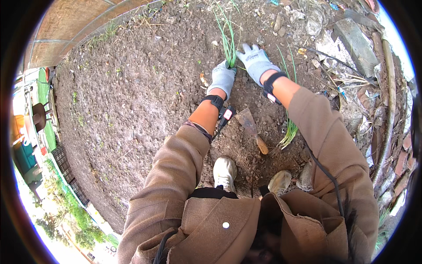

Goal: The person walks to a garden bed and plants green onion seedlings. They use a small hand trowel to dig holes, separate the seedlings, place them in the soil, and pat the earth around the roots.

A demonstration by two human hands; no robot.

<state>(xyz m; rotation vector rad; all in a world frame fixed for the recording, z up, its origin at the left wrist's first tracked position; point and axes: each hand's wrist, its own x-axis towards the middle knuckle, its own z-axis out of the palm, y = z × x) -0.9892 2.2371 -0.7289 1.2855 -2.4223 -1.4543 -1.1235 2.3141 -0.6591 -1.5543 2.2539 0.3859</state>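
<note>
Left hand (222, 78) (grey glove) closed around base of green onion plant (228, 42). Right hand (256, 61) spread flat on soil (132, 88) beside stalks. Trowel (251, 128) lies near shoes.

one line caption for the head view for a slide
Both gloved hands, left hand and right hand, press soil around green onion shoots; a trowel lies nearby.

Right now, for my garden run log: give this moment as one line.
left hand: pressing soil at green shoots | right hand: flat on soil beside shoots | trowel: lying on soil
</note>
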